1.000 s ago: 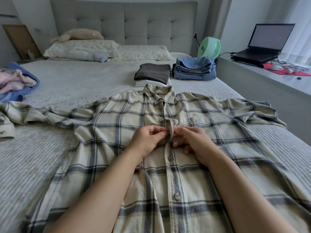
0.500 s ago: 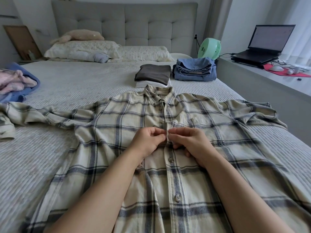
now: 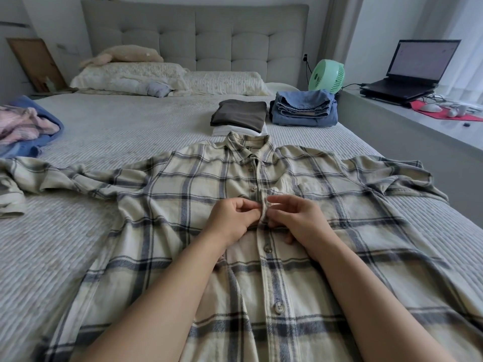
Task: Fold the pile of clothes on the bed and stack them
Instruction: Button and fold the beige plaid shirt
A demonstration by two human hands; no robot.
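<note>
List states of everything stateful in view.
plaid shirt: spread flat, front up, sleeves out
left hand: pinching placket
right hand: pinching placket
brown garment: folded, on white one
jeans: folded, stacked
laptop: open, screen lit

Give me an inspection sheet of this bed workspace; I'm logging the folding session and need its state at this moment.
Surface: grey ribbed bedspread, pillows at the headboard.
Job's things: plaid shirt spread front up, sleeves out; folded brown top on a white piece; folded denim stack; unfolded pink and blue clothes at the left edge.
Clutter: plush toy on the pillows.
Grippers: left hand and right hand both pinch the shirt's button placket at mid-chest.
Cables: cord from the green fan; wires by the laptop.
Surroundings: grey ledge with a red mat, tufted headboard.
</note>
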